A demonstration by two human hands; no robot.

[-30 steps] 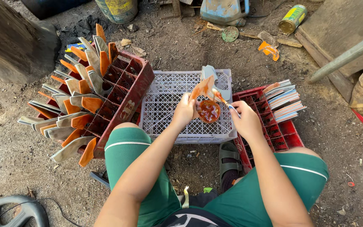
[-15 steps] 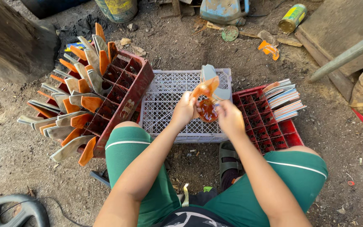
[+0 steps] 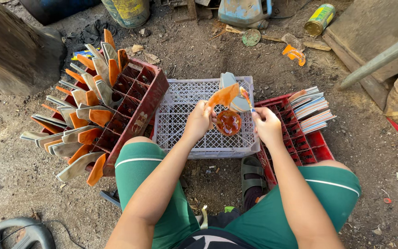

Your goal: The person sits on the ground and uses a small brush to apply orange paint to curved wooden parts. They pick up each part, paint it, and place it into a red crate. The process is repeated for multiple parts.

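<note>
In the middle of the frame I see both hands raised over a white plastic crate (image 3: 180, 115) that stands upside down on the dirt ground. The left hand (image 3: 200, 121) is closed around an orange and grey strip (image 3: 224, 96), with the fingers curled on its lower end; the strip rises up and to the right from the hand. Just beside it, the right hand (image 3: 267, 125) is also closed, and it pinches a thin orange piece (image 3: 245, 97) between the fingertips near the top of the strip. Below the strip, between the two hands, sits a small round container of orange-brown paste (image 3: 229, 122); I cannot tell which hand supports it.

At the left of the frame a red crate (image 3: 143, 103) leans tilted, and many grey and orange strips (image 3: 81, 124) stick out of its compartments like a fan. At the right, another red crate (image 3: 307, 147) lies flat, with a stack of flat strips (image 3: 312, 108) on its upper corner. At the bottom I see the green shorts (image 3: 148, 184) on both knees.
</note>
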